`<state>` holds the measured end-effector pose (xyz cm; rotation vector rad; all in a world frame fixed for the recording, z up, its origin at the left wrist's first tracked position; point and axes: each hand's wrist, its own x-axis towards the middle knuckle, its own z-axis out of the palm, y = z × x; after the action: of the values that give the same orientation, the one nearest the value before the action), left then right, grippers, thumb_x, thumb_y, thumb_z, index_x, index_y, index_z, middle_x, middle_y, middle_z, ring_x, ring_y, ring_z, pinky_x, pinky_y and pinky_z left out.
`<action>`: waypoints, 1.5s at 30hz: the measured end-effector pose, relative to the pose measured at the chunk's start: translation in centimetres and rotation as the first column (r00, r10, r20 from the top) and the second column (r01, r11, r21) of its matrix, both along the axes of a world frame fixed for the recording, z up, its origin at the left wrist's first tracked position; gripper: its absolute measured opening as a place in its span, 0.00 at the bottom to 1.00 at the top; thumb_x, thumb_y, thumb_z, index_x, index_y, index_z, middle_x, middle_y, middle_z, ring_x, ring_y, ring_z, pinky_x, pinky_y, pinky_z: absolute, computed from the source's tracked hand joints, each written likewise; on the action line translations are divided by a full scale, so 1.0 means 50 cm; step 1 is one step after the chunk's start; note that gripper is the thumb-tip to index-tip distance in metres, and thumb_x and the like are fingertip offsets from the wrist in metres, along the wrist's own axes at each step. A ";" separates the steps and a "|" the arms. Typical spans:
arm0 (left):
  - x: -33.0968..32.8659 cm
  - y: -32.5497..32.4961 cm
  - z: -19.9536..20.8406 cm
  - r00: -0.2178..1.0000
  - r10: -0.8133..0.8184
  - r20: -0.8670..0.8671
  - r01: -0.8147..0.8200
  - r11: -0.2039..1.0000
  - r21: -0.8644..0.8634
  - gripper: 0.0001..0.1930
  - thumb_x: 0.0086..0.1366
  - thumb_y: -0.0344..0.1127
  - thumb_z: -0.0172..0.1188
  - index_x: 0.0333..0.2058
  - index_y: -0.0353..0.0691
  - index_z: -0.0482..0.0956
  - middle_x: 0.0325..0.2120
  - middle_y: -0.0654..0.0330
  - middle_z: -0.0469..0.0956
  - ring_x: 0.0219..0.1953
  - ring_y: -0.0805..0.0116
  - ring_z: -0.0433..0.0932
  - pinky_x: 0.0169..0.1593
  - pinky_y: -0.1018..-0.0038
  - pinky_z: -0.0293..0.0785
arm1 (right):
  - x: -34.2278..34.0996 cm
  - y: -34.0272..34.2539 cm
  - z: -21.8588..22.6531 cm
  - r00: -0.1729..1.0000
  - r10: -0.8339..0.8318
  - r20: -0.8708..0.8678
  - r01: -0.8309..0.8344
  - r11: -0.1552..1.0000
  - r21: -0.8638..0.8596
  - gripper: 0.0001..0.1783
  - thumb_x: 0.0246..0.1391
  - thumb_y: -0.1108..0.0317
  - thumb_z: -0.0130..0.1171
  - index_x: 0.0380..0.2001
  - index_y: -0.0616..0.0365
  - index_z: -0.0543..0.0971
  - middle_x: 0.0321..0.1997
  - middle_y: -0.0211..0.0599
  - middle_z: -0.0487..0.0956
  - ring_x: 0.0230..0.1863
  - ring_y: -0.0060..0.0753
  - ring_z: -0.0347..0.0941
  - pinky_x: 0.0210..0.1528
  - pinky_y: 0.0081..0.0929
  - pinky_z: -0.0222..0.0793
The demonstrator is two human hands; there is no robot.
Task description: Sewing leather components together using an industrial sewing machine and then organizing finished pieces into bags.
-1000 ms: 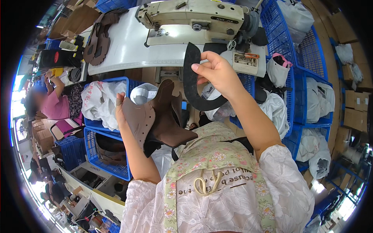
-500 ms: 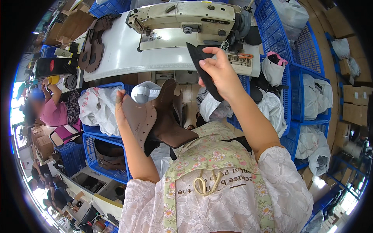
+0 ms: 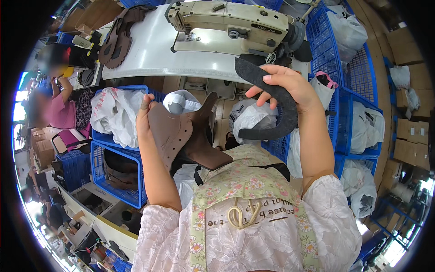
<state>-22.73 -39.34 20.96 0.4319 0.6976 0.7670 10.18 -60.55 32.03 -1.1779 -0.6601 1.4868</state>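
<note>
My left hand (image 3: pixel 144 119) grips the upper edge of a dark brown shoe upper (image 3: pixel 206 149), a folded leather-like piece with a row of small holes along one flap. It hangs above my lap, tilted, and its far side is hidden. Raised at the right, my right hand (image 3: pixel 294 88) has a curved, U-shaped black soft piece (image 3: pixel 272 132) between thumb and fingers. The black piece's upper end overlaps the front edge of the white sewing table (image 3: pixel 140 56). The two pieces are apart.
A sewing machine (image 3: pixel 231 25) stands on the table, with flat brown cut pieces (image 3: pixel 113 52) at its left end. Blue crates (image 3: pixel 118 201) holding white bags (image 3: pixel 118 115) flank me. People (image 3: pixel 61 111) sit at the far left. Cartons (image 3: pixel 414 131) line the right side.
My right hand has moved right and slightly down, turning the black piece so its curve now shows. My left hand still holds the shoe upper. The whole view has shifted slightly.
</note>
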 end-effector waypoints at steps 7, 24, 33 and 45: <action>-0.022 -0.001 -0.010 1.000 -0.012 -0.027 0.013 0.999 0.042 0.10 0.71 0.43 0.57 0.36 0.43 0.75 0.15 0.72 0.62 0.16 0.80 0.61 0.21 0.81 0.60 | -0.014 0.014 -0.016 0.992 0.104 0.077 -0.105 0.994 0.009 0.23 0.60 0.66 0.53 0.55 0.69 0.70 0.44 0.55 0.82 0.35 0.36 0.83 0.26 0.21 0.78; -0.500 -0.143 -0.041 0.602 0.624 -0.498 -0.619 0.759 0.203 0.08 0.69 0.40 0.59 0.33 0.43 0.78 0.15 0.73 0.66 0.18 0.80 0.65 0.24 0.82 0.63 | 0.029 -0.068 -0.213 0.691 0.330 0.644 -0.066 0.915 -0.398 0.11 0.55 0.72 0.57 0.42 0.62 0.74 0.28 0.37 0.80 0.22 0.25 0.75 0.28 0.26 0.70; -0.352 -0.021 0.088 0.658 0.689 -0.303 -0.571 0.719 0.395 0.07 0.68 0.38 0.60 0.33 0.42 0.77 0.16 0.74 0.64 0.18 0.82 0.62 0.22 0.84 0.60 | 0.049 -0.040 -0.273 0.645 0.228 0.729 0.077 0.930 -0.359 0.14 0.51 0.68 0.56 0.42 0.60 0.75 0.33 0.46 0.81 0.35 0.42 0.80 0.36 0.36 0.71; -0.223 0.462 0.085 0.781 0.566 -0.264 -0.402 0.779 0.482 0.08 0.68 0.40 0.60 0.32 0.45 0.77 0.15 0.76 0.59 0.17 0.84 0.57 0.22 0.82 0.55 | 0.011 0.323 -0.504 0.468 0.239 0.851 0.181 0.916 -0.357 0.16 0.52 0.58 0.59 0.38 0.60 0.78 0.37 0.53 0.81 0.42 0.60 0.76 0.43 0.47 0.71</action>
<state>-33.89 -16.22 25.22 0.8144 1.0647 1.3668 10.71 -44.42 6.83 -2.3534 -1.0921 0.9279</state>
